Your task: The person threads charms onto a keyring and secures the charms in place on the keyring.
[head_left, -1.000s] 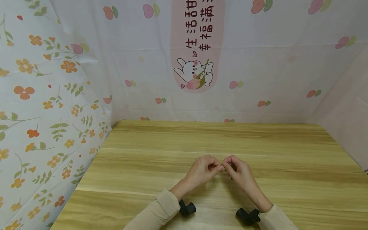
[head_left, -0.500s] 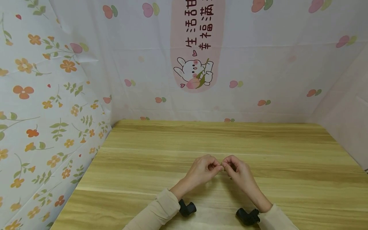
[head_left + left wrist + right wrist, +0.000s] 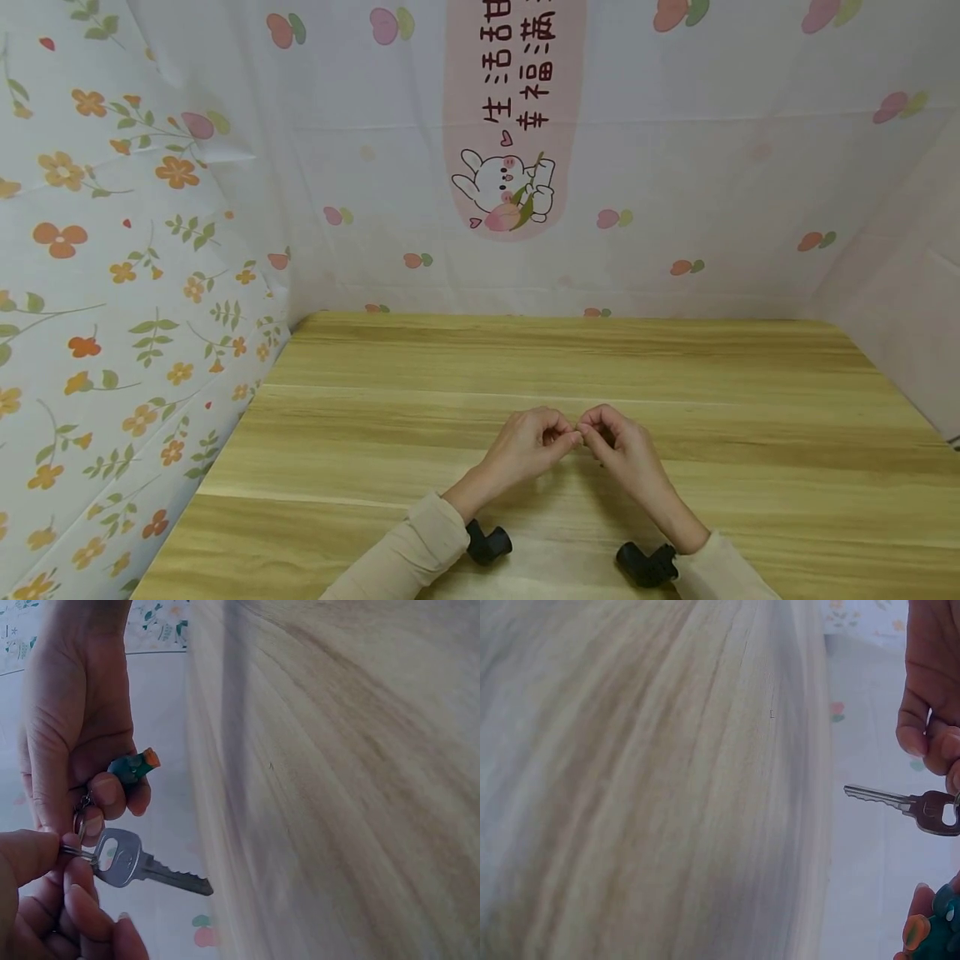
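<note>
In the head view my left hand (image 3: 521,446) and right hand (image 3: 626,454) meet fingertip to fingertip over the wooden table (image 3: 420,358). Seen from the left wrist, a silver key (image 3: 127,862) hangs on a split ring (image 3: 78,853), which my left thumb and fingers pinch. My right hand (image 3: 82,712) grips the ring's other side. Its curled fingers also hold a small teal charm (image 3: 130,769) with an orange end, joined by a short chain (image 3: 84,799). The right wrist view shows the key (image 3: 928,810) pointing sideways and the charm (image 3: 939,930) below it.
A black wrist device (image 3: 489,543) sits beside the left sleeve, and another black device (image 3: 647,567) beside the right sleeve. Behind the table hangs a white printed curtain (image 3: 360,167); a flowered sheet (image 3: 112,292) covers the left side.
</note>
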A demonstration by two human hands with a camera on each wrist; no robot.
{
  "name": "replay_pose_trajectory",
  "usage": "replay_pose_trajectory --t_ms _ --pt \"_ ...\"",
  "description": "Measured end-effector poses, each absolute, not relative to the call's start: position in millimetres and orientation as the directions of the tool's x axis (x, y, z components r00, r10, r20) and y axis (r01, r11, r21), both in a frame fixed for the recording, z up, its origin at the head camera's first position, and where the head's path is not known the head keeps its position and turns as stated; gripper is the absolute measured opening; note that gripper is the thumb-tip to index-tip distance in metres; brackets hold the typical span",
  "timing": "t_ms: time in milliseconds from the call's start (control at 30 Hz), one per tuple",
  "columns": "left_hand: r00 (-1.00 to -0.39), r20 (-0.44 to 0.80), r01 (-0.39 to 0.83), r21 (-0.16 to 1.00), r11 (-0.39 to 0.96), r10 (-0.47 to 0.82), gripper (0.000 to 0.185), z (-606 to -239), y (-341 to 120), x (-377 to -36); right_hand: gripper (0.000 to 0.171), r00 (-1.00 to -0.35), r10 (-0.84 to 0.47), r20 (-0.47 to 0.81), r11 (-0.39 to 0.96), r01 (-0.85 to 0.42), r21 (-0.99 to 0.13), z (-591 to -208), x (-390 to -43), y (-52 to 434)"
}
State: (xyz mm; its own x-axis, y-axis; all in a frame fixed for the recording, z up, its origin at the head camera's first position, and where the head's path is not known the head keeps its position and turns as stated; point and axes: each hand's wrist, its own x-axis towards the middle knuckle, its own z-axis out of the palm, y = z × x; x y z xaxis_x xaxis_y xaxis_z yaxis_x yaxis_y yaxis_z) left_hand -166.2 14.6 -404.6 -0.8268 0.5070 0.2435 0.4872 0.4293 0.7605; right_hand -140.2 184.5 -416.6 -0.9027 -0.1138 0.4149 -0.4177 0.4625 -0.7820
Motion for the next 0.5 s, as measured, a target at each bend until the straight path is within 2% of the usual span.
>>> replay_pose_trajectory --t_ms 367,500 --pt "-0.805 0.312 0.537 0.744 0.397 0.505 0.013 -408 14 -167 0.009 -0.911 -0.106 0.399 0.473 -0.4 -0.785 -381 -125 172" --pt "-0.817 0.284 0.513 0.755 0.408 0.502 0.015 -407 14 -166 0.009 -0.913 -0.104 0.395 0.466 -0.396 -0.791 -390 -129 175"
